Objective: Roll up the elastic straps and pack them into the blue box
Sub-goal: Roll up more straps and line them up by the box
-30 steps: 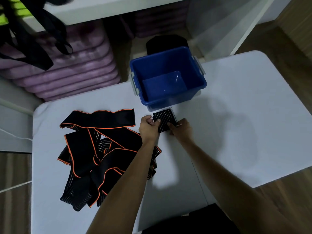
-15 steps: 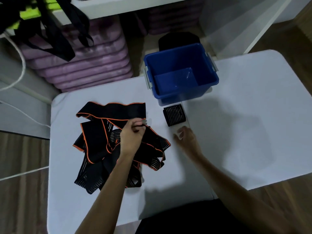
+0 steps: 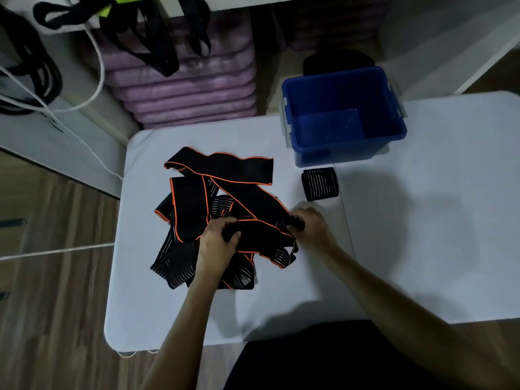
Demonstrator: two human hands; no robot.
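Note:
A heap of black elastic straps (image 3: pixel 213 198) with orange edging lies on the white table (image 3: pixel 422 220), left of centre. My left hand (image 3: pixel 215 243) grips one strap near the heap's front. My right hand (image 3: pixel 309 229) pinches the end of that same strap at the heap's right side. One rolled strap (image 3: pixel 319 183) lies on the table just in front of the blue box (image 3: pixel 344 153). The box stands at the table's far edge and looks empty inside.
Purple mats (image 3: pixel 185 88) are stacked on the floor beyond the table. Black straps and a white cord (image 3: pixel 95 60) hang from a shelf at the upper left. A dark object (image 3: pixel 337 61) sits behind the box. Wooden floor lies to the left.
Both hands let go of the rolled strap, which stays in front of the box. They moved back left to the heap and took hold of another strap.

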